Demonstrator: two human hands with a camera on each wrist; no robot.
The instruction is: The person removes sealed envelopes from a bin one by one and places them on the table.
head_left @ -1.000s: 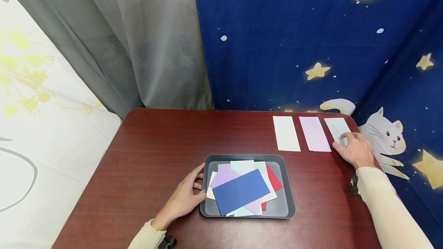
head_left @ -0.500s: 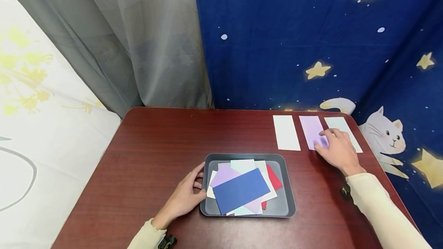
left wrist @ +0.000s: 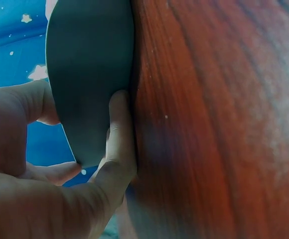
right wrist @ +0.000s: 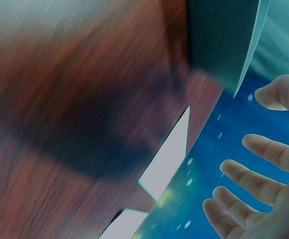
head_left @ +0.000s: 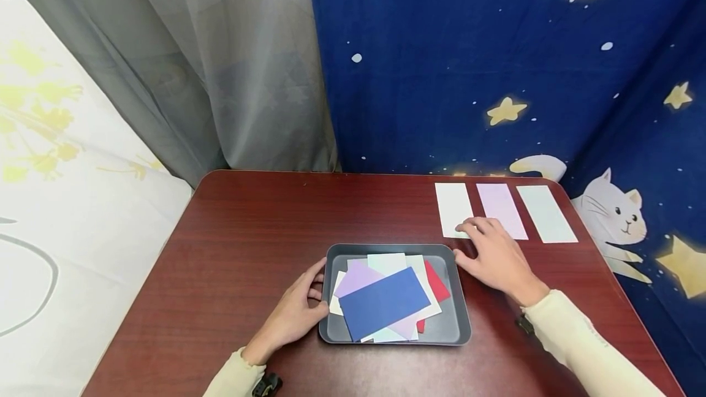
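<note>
A dark grey tray stands on the table with a loose pile of coloured paper cards in it, a blue card on top. My left hand holds the tray's left side; in the left wrist view a digit meets the rim and a finger lies along the outer wall. Beyond the tray's right corner, my right hand reaches over the near end of a white card with nothing in its grasp. In the right wrist view its fingers are spread and loosely bent.
Right of the white card lie a lilac card and a pale mint card, forming a row along the back right of the brown table. A grey curtain and a blue star-patterned curtain hang behind it.
My right hand has moved left, from the mint card past the lilac card to the near end of the white card. The left hand and the tray keep their place.
</note>
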